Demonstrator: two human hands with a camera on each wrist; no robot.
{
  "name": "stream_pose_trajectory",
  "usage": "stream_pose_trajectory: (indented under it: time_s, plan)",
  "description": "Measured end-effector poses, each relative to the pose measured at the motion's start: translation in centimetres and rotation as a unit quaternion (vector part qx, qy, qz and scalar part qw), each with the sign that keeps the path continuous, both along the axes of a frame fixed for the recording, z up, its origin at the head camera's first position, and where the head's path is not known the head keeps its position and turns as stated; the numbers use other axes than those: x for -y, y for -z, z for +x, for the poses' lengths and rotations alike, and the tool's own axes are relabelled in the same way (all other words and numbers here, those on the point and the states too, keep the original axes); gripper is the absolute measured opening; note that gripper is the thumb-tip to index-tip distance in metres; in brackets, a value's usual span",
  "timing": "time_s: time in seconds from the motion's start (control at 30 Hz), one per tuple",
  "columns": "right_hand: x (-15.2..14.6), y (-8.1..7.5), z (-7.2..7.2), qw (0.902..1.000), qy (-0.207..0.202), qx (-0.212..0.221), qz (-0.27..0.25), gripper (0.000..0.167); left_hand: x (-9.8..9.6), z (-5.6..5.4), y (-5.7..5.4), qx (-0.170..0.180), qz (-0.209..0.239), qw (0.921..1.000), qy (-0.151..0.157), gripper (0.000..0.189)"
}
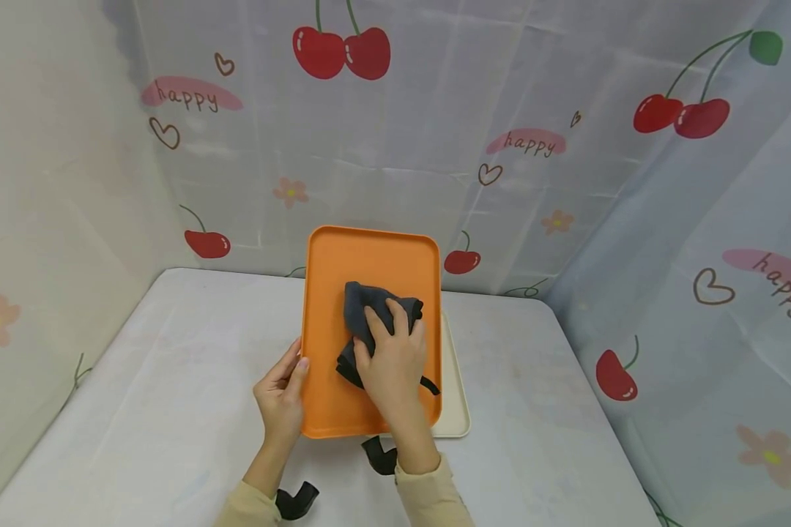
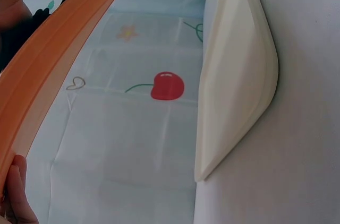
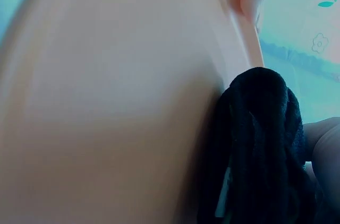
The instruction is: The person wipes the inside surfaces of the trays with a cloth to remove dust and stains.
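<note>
My left hand (image 1: 282, 399) grips the left edge of an orange tray (image 1: 372, 256), thumb over the rim. The tray is held up and tilted, its inner face toward the head camera. My right hand (image 1: 395, 362) holds a bunched dark grey cloth (image 1: 361, 304) against the middle of that face, fingers spread and bent over the folds. In the right wrist view the folded cloth (image 3: 260, 144) lies against the tray's surface (image 3: 117, 75). Behind and below, a cream tray (image 1: 458, 399) rests on the table, partly hidden by the orange one.
The table (image 1: 184, 410) has a white covering. A curtain (image 1: 395, 161) printed with cherries and flowers rises behind it, with more on both sides. Black curved pieces (image 1: 296, 501) show at both wrists. The left wrist view shows the cream tray (image 2: 239, 75) lying flat.
</note>
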State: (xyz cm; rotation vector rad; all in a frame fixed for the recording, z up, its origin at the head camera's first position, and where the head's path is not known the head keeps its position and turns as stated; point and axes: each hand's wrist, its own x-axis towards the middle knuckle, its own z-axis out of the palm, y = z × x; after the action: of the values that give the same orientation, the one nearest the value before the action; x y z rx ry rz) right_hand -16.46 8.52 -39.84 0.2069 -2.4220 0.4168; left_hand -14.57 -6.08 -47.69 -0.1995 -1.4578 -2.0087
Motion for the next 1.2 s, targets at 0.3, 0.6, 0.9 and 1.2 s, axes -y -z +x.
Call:
stream_pose_trajectory:
  time_s: [0.3,0.6,0.9,1.2]
  plan:
    - [1.4,0.1,0.7,0.9986,-0.04,-0.029,0.019,0.038,-0.3,0.2,0.1,0.006,-0.004,0.9999,0.011,0.032]
    - [2.3,0.1,1.3,0.9952,-0.081,-0.023,0.049,0.04,-0.4,0.2,0.1,-0.005,0.0,0.9997,0.023,0.033]
    - [3.0,0.4,1.7,0.9916,-0.101,-0.025,0.077,0.037,-0.3,0.1,0.3,-0.019,0.024,0.9986,0.044,0.036]
    - [2.8,0.1,1.5,0.9931,-0.097,-0.027,0.061,0.038,0.0,0.2,0.0,-0.014,0.009,0.9987,0.048,0.035]
